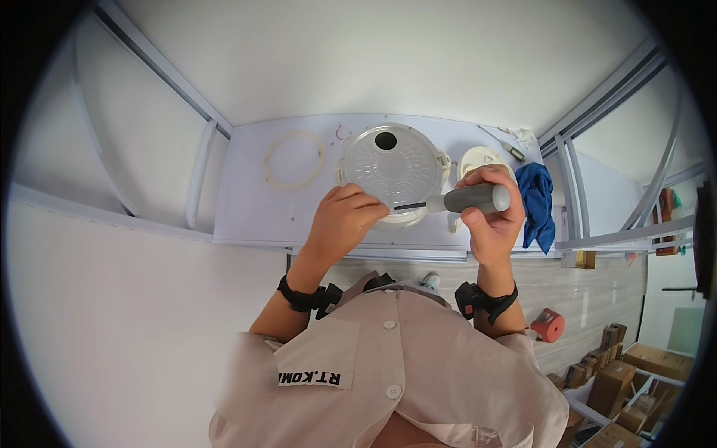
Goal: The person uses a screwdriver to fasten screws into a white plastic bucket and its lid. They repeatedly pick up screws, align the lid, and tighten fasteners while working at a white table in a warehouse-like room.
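Buttoned pale-beige cloth shirt (pixel 448 343) is filling the foreground, with both forearms reaching forward from it over the white tabletop (pixel 246 216). At the far left, a thin cream-coloured ring (pixel 265 166) is lying flat, well apart from either hand. Next, the left hand (pixel 342 220) is hovering at the near left edge of a round appliance with a silver-grey, perforated metal top (pixel 392 172), its wrist bending inward and its fingers curling to the right; whether they are pinching anything small, I cannot tell. Just beside those fingertips, the black shaft of a grey-handled screwdriver (pixel 470 198) is ending, the tool lying nearly level above the appliance's near edge. To the right, the right hand (pixel 497 230) is grasping the screwdriver's handle, thumb underneath and fingers wrapping over the top, the forearm rising almost straight. Behind that hand, a round cream-white part (pixel 478 158) is resting, partly hidden. Farther right, a second, grey-and-green-handled screwdriver (pixel 514 151) is lying behind a crumpled dark-blue cloth (pixel 536 201), which is hanging over the tabletop's front edge.
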The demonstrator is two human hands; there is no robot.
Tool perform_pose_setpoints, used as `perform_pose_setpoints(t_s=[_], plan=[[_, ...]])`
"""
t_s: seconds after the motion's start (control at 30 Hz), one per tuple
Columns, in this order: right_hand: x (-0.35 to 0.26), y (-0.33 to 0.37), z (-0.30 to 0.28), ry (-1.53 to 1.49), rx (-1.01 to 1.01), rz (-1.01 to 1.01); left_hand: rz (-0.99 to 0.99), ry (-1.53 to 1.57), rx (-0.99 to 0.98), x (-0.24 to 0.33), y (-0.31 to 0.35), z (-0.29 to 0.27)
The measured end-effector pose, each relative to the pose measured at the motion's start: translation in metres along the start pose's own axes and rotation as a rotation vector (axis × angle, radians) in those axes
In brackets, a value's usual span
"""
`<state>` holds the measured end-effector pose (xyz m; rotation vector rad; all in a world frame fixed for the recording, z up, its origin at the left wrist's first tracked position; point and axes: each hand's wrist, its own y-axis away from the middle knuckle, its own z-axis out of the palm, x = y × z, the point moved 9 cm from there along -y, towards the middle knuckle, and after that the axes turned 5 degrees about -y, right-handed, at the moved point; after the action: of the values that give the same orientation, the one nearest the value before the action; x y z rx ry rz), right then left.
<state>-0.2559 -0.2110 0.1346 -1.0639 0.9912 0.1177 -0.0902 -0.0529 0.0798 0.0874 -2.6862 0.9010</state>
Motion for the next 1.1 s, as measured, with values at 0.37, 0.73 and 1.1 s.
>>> perform_pose_setpoints(t_s=[0.37,0.73,1.1], plan=[[0.001,0.003,-0.003,-0.010,0.009,0.021,-0.119,0.161,-0.016,-0.008,-0.001,0.005],[0.004,0.004,-0.002,-0.037,0.011,0.030,-0.195,0.256,-0.002,-0.023,0.006,0.015],[0.003,0.005,-0.004,-0.042,-0.003,0.008,-0.272,0.370,-0.012,-0.029,0.007,0.022]])
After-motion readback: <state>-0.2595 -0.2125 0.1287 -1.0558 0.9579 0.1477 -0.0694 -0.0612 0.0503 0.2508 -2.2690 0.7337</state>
